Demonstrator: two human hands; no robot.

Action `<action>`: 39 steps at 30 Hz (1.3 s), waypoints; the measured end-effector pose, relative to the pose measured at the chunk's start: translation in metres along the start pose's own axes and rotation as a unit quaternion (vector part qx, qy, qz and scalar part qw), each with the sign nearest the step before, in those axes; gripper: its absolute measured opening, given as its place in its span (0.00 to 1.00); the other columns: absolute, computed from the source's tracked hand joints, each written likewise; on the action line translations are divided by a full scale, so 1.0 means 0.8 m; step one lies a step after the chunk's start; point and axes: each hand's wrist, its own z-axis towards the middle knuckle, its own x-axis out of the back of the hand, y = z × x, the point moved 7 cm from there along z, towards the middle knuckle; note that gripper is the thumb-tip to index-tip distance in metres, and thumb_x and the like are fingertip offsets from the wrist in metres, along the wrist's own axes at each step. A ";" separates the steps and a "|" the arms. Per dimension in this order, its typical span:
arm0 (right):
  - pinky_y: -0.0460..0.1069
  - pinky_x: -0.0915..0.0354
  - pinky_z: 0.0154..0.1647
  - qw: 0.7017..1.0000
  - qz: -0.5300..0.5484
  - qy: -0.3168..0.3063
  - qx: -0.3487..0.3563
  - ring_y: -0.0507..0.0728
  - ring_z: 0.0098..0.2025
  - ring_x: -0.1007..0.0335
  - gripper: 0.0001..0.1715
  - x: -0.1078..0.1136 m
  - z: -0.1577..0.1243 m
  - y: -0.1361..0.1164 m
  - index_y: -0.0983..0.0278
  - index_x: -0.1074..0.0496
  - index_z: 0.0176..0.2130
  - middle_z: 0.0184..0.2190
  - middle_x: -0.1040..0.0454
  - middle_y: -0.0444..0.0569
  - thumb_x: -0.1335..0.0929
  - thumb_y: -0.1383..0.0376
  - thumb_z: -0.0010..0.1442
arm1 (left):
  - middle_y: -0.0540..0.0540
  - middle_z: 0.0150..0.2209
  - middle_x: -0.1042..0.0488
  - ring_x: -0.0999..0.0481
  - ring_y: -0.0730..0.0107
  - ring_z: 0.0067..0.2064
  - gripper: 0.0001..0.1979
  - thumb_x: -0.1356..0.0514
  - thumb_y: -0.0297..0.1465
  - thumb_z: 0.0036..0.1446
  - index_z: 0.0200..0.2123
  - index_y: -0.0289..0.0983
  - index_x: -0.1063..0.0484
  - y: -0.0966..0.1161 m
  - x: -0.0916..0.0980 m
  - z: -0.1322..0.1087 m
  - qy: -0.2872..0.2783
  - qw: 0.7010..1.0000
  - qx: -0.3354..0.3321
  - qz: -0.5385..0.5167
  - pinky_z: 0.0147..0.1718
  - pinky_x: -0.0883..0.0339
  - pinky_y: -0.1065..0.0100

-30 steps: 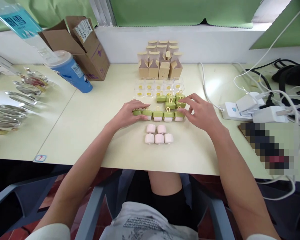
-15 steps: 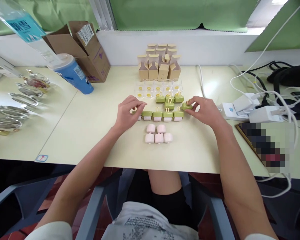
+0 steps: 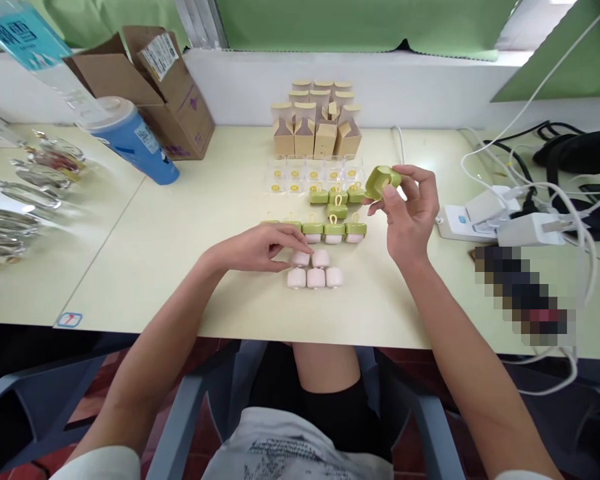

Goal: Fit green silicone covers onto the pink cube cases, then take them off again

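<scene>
Indoors, left hand point(image 3: 261, 247) unclenched, right hand point(image 3: 411, 212) pinches a green cap point(image 3: 378, 180) over cream tabletop point(image 3: 390, 303).

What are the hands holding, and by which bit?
The right hand holds a green cap by its right side. The left hand is at a pink block; whether it grips can't be told.

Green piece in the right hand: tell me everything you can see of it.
The green piece is small, with rounded corners and smooth, slightly shiny walls that look like plastic. It appears hollow, its open side turned partly toward the camera. A pale bit near the thumb may be its loop, but the fingers hide too much to be sure. It is tilted and held above the table, pinched between the thumb and fingers of the right hand.
</scene>
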 end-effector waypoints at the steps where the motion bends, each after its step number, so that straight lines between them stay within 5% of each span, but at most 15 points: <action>1: 0.57 0.13 0.41 0.999 0.038 -0.005 -0.012 0.62 0.47 0.11 0.22 -0.007 -0.004 -0.003 0.46 0.27 0.59 0.53 0.19 0.47 0.23 0.44 0.74 | 0.41 0.57 0.13 0.34 0.81 0.29 0.20 0.29 0.28 0.67 0.60 0.46 0.11 -0.001 -0.002 0.001 0.002 1.000 -0.001 0.010 0.30 0.34 0.74; 9: 0.54 0.14 0.38 0.977 0.186 -0.078 -0.068 0.59 0.42 0.12 0.26 -0.057 -0.028 -0.014 0.47 0.25 0.64 0.46 0.17 0.44 0.23 0.44 0.74 | 0.42 0.52 0.11 0.23 0.76 0.34 0.08 0.28 0.33 0.71 0.50 0.41 0.11 0.008 0.007 -0.001 0.030 0.999 -0.012 0.027 0.31 0.31 0.73; 14: 0.56 0.14 0.38 0.969 0.200 -0.113 -0.095 0.59 0.42 0.13 0.25 -0.071 -0.037 -0.019 0.47 0.23 0.64 0.54 0.17 0.47 0.23 0.44 0.74 | 0.39 0.53 0.13 0.14 0.65 0.47 0.20 0.26 0.42 0.71 0.61 0.44 0.13 0.033 0.048 0.004 0.175 0.982 -0.057 0.036 0.35 0.20 0.72; 17: 0.57 0.15 0.39 0.967 0.199 -0.109 -0.120 0.58 0.38 0.16 0.25 -0.075 -0.041 -0.023 0.46 0.23 0.64 0.47 0.17 0.45 0.24 0.43 0.75 | 0.40 0.57 0.17 0.14 0.66 0.49 0.20 0.28 0.43 0.73 0.64 0.47 0.15 0.045 0.056 0.015 0.262 0.952 -0.114 0.106 0.38 0.16 0.70; 23: 0.56 0.16 0.34 0.961 0.199 -0.101 -0.165 0.55 0.31 0.22 0.28 -0.079 -0.041 -0.022 0.49 0.21 0.60 0.37 0.24 0.42 0.23 0.37 0.72 | 0.42 0.54 0.18 0.14 0.65 0.51 0.18 0.30 0.30 0.74 0.64 0.47 0.17 0.060 0.033 0.014 0.368 0.884 -0.212 0.196 0.44 0.13 0.66; 27: 0.56 0.15 0.35 0.961 0.184 -0.119 -0.167 0.55 0.31 0.21 0.29 -0.082 -0.042 -0.024 0.51 0.20 0.59 0.36 0.25 0.41 0.25 0.35 0.72 | 0.42 0.55 0.14 0.12 0.64 0.52 0.27 0.27 0.26 0.70 0.69 0.45 0.22 0.060 0.013 0.002 0.381 0.878 -0.225 0.183 0.43 0.13 0.66; 31: 0.54 0.15 0.36 0.964 0.164 -0.151 -0.147 0.54 0.30 0.21 0.27 -0.087 -0.047 -0.033 0.52 0.19 0.60 0.36 0.23 0.41 0.26 0.38 0.75 | 0.42 0.56 0.12 0.11 0.62 0.55 0.23 0.29 0.25 0.72 0.67 0.45 0.19 0.058 0.002 -0.008 0.402 0.862 -0.229 0.206 0.51 0.13 0.61; 39: 0.51 0.17 0.33 0.978 0.123 -0.154 -0.063 0.53 0.33 0.21 0.22 -0.083 -0.048 -0.045 0.50 0.15 0.60 0.41 0.18 0.44 0.26 0.43 0.77 | 0.44 0.53 0.11 0.10 0.61 0.51 0.19 0.29 0.29 0.73 0.64 0.47 0.18 0.056 -0.006 -0.009 0.423 0.856 -0.197 0.224 0.48 0.13 0.59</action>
